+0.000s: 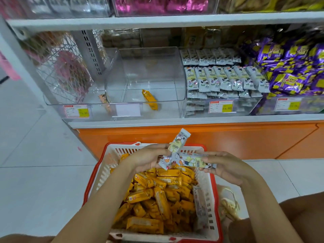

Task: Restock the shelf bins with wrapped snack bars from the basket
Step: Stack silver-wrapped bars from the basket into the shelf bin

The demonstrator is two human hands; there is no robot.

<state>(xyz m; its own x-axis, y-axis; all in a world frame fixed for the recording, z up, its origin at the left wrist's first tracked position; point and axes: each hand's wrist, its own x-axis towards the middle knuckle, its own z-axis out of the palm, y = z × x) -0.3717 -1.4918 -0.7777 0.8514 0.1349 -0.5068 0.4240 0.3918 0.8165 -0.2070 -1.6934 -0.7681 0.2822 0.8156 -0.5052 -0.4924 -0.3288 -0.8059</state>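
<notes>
Several pale wrapped bars [191, 161] are held between both hands. The left hand [149, 159] curls its fingers round one end of the bunch, and one tilted bar [179, 140] sticks up and away above its fingertips. The right hand [226, 166] pinches the other end between thumb and fingers. Directly beneath the grip sits the basket [103, 171], heaped with yellow bars [157, 204]. Beyond the grip, on the shelf, a clear bin [145, 76] holds a lone yellow bar [149, 99]. Up past the right hand is a bin of matching pale bars [224, 81], with purple packets [289, 71] further right.
</notes>
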